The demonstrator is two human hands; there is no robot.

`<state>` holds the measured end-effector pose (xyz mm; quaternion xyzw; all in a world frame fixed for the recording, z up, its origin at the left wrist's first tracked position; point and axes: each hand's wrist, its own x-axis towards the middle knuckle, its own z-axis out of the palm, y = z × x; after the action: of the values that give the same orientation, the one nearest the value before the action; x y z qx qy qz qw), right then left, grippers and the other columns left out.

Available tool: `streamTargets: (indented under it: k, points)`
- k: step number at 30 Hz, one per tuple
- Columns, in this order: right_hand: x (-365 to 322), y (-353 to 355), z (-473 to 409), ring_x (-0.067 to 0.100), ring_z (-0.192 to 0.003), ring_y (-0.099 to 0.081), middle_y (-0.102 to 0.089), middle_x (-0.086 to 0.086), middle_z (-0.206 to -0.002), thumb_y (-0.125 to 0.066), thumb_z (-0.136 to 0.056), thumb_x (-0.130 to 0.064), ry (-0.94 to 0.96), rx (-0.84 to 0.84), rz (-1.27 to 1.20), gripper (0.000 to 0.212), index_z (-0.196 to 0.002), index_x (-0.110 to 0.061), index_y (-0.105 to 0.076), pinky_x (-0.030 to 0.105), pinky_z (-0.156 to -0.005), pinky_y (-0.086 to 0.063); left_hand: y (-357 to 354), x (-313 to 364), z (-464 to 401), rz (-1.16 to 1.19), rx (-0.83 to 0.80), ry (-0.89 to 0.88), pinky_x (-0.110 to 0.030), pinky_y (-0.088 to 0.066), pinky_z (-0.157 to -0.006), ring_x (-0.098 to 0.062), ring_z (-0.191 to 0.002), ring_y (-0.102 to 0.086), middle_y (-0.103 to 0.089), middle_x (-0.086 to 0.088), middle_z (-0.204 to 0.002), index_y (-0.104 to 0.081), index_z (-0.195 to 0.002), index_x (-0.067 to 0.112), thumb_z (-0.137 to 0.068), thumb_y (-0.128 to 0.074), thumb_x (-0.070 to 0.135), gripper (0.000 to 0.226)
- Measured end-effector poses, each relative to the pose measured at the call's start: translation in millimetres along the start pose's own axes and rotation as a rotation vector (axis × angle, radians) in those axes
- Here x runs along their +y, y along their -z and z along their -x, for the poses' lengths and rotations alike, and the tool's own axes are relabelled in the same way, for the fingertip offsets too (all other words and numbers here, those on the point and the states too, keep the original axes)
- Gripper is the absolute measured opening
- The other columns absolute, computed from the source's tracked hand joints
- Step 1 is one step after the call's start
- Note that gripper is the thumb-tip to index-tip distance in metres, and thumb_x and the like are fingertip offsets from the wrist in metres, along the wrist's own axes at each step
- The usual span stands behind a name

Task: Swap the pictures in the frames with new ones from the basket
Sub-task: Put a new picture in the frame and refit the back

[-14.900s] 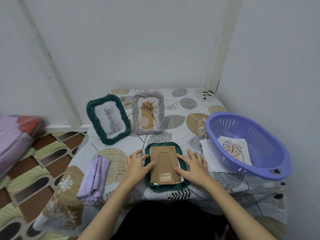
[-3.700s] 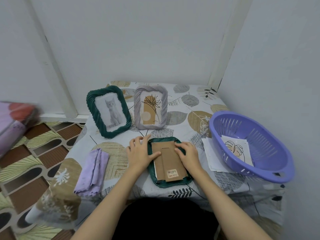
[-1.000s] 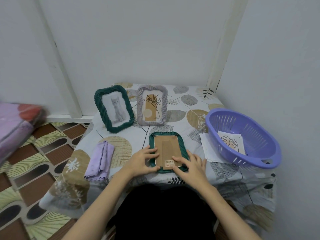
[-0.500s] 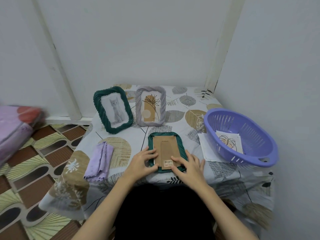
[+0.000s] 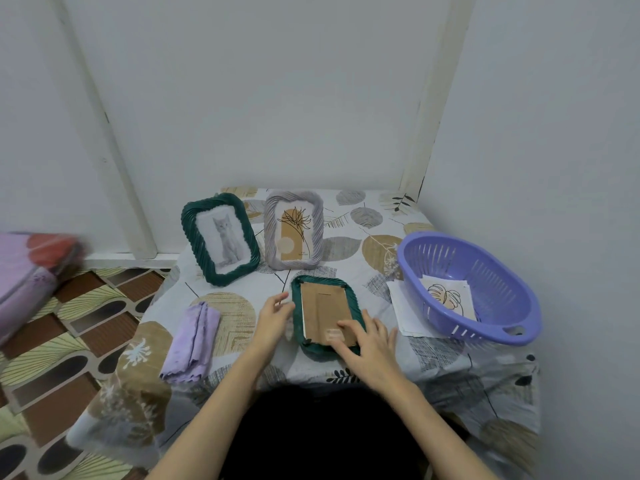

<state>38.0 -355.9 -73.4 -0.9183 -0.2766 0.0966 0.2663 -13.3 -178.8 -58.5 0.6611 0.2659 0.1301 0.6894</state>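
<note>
A dark green frame (image 5: 352, 296) lies face down near the table's front edge, its brown cardboard backing (image 5: 323, 313) facing up. My right hand (image 5: 367, 344) rests flat on the backing's lower right corner, fingers spread. My left hand (image 5: 275, 315) sits beside the frame's left edge, fingers slightly curled, touching or nearly touching the rim. Behind stand a green frame with a cat picture (image 5: 221, 239) and a lilac-grey frame with a plant print (image 5: 294, 233). A purple basket (image 5: 485, 268) at the right holds a leaf drawing (image 5: 446, 299).
White papers (image 5: 407, 313) lie under the basket's left side. A folded lilac cloth (image 5: 194, 341) lies left of my left hand. The leaf-patterned tablecloth (image 5: 356, 244) hangs over the front. Walls close off the back and right; tiled floor (image 5: 69, 327) lies to the left.
My left hand has come off the frame's lower left part and now sits at its left edge. My right hand stays on the backing's lower right corner.
</note>
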Motion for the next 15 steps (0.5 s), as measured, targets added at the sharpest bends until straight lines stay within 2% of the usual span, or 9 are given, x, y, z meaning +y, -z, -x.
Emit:
streamTargets:
  k: [2, 4, 6, 7, 8, 10, 12, 13, 15]
  points:
    - [-10, 5, 3, 0.021, -0.141, -0.013, -0.013, -0.001, -0.155, -0.038, -0.066, -0.079, 0.138, 0.096, 0.040, 0.077, -0.134, -0.044, -0.029, 0.045, -0.116, -0.005, 1, 10, -3, 0.321, -0.029, 0.074, -0.038, -0.051, -0.081, -0.023, -0.090, -0.059, -0.057, -0.011, -0.118, -0.039, -0.130, 0.008, -0.095, -0.047, 0.020, 0.038]
    - [-19, 6, 6, 0.021, -0.131, -0.035, -0.027, -0.001, -0.151, -0.047, -0.073, -0.068, 0.328, 0.194, 0.103, 0.077, -0.141, -0.043, -0.021, 0.039, -0.109, -0.030, 1, 19, -4, 0.493, -0.098, 0.114, -0.041, -0.055, -0.079, -0.027, -0.094, -0.061, -0.055, -0.008, -0.120, -0.038, -0.128, 0.012, -0.097, -0.044, 0.028, 0.036]
    - [-25, 9, 4, 0.022, -0.110, -0.056, -0.048, -0.001, -0.138, -0.053, -0.084, -0.041, 0.473, 0.327, 0.179, 0.062, -0.140, -0.041, -0.026, 0.035, -0.084, -0.052, -1, 24, -2, 0.562, -0.170, 0.125, -0.039, -0.056, -0.079, -0.028, -0.097, -0.063, -0.056, -0.009, -0.122, -0.038, -0.128, 0.014, -0.097, -0.041, 0.034, 0.037]
    - [-25, 11, 1, 0.023, -0.099, -0.062, -0.055, 0.000, -0.131, -0.057, -0.083, -0.026, 0.500, 0.388, 0.190, 0.058, -0.136, -0.040, -0.036, 0.033, -0.070, -0.056, -2, 25, -1, 0.593, -0.193, 0.122, -0.039, -0.055, -0.083, -0.028, -0.100, -0.062, -0.056, -0.011, -0.124, -0.038, -0.129, 0.013, -0.097, -0.039, 0.035, 0.039]
    - [-25, 14, -2, 0.024, -0.090, -0.065, -0.060, 0.001, -0.126, -0.061, -0.079, -0.015, 0.504, 0.435, 0.180, 0.054, -0.127, -0.036, -0.048, 0.032, -0.062, -0.057, -3, 24, 0, 0.600, -0.195, 0.116, -0.040, -0.052, -0.087, -0.029, -0.103, -0.061, -0.055, -0.012, -0.127, -0.038, -0.130, 0.012, -0.097, -0.038, 0.036, 0.040]
    - [-26, 25, -4, 0.021, -0.081, -0.066, -0.062, 0.004, -0.123, -0.062, -0.079, -0.005, 0.446, 0.504, 0.067, 0.042, -0.115, -0.025, -0.063, 0.030, -0.063, -0.056, -3, 17, 0, 0.531, -0.164, 0.117, -0.038, -0.049, -0.090, -0.029, -0.109, -0.057, -0.049, -0.014, -0.135, -0.036, -0.136, 0.010, -0.097, -0.039, 0.033, 0.045]
    - [-25, 36, -5, 0.001, -0.070, -0.058, -0.065, 0.004, -0.115, -0.055, -0.088, -0.003, 0.331, 0.533, -0.193, 0.040, -0.123, -0.021, -0.058, 0.016, -0.066, -0.050, -4, 7, 0, 0.368, -0.127, 0.131, -0.038, -0.043, -0.095, -0.032, -0.118, -0.049, -0.039, -0.016, -0.142, -0.030, -0.142, 0.011, -0.095, -0.045, 0.026, 0.051]
    - [-25, 39, -5, -0.002, -0.061, -0.052, -0.067, 0.002, -0.104, -0.052, -0.090, -0.004, 0.266, 0.539, -0.350, 0.041, -0.128, -0.021, -0.054, 0.011, -0.060, -0.045, -5, 1, 1, 0.305, -0.140, 0.138, -0.041, -0.039, -0.100, -0.035, -0.125, -0.043, -0.034, -0.017, -0.145, -0.026, -0.144, 0.013, -0.094, -0.048, 0.023, 0.056]
    - [-27, 40, -5, 0.007, -0.057, -0.054, -0.065, -0.006, -0.091, -0.051, -0.092, -0.004, 0.120, 0.529, -0.670, 0.042, -0.130, -0.020, -0.051, 0.020, -0.058, -0.048, -9, -3, 7, 0.287, -0.223, 0.153, -0.042, -0.038, -0.101, -0.035, -0.131, -0.037, -0.032, -0.016, -0.147, -0.018, -0.146, 0.020, -0.090, -0.054, 0.017, 0.067]
